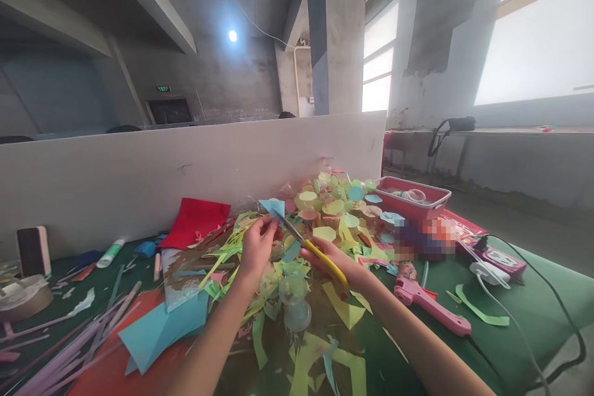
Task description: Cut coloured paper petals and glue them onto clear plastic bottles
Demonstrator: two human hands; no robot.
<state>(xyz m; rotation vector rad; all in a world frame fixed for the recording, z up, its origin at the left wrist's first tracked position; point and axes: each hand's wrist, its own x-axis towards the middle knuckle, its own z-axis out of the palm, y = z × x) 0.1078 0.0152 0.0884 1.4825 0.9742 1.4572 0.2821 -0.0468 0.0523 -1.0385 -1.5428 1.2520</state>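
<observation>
My left hand (pixel 258 242) pinches a small piece of blue paper (pixel 273 206), holding it up over the table. In my right hand (pixel 336 262) is a pair of scissors (pixel 320 252) with yellow handles. The blades point up and left and meet the blue paper near its lower edge; whether they have cut into it I cannot tell. Below and behind both hands lies a heap of cut paper scraps (pixel 278 284), mostly yellow-green. Clear plastic cups (pixel 295 306) stand among the scraps, and several coloured paper discs (pixel 356 192) show in the pile behind.
A pink glue gun (pixel 431 306) lies at right, its cord trailing off the table. Behind it stand a red basket (pixel 413 197) and a power strip (pixel 499 258). Blue sheets (pixel 164 328), a glue stick (pixel 110 253), a phone (pixel 33 250) and tape (pixel 25 298) lie left. A white board (pixel 185 173) stands behind.
</observation>
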